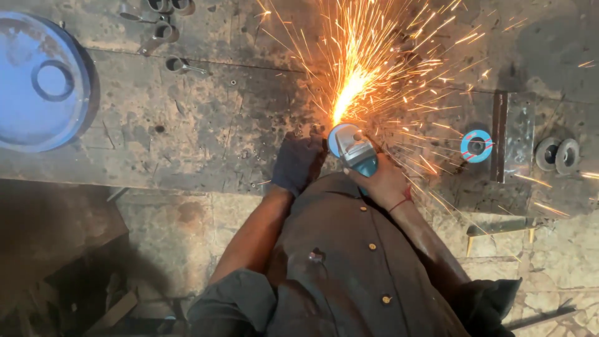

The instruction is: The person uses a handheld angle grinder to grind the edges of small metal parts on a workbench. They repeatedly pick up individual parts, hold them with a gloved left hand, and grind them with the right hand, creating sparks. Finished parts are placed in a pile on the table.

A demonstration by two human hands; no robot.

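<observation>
Currently the right hand (382, 181) is bare, w/ a red thread at the wrist, fingers wrapped closed around the body of a teal angle grinder (353, 150). Grinder sits at the near edge of the steel workbench (187, 125), approx. centre of view, disc end pointing away from the person. Disc contacts the bench surface or a small workpiece on it; which one cannot be told, as glare hides the contact pt.

Left hand (298, 163) wears a dark glove and lies just beside the grinder head, to its left, pressed down on the bench. Fingers appear curled, but whether they grip anything cannot be told.

Sparks (368, 68) fan up and outward from the disc, densest directly above it, w/ stray streaks reaching the right side of the bench.

Other items on bench:
- Blue round lid (43, 81) w/ a raised ring at centre, far left, well apart from both hands.
- Short pipe sections (165, 28) w/ welded rods, top left.
- Blue-labelled grinding disc (477, 146), lying flat, right of the grinder, among the spark streaks.
- Upright flat steel bar (499, 134) just beside that disc.
- Two grey worn discs (557, 155), far right, touching each other.

Person wears a dark buttoned shirt (355, 268), sleeves rolled up.
</observation>
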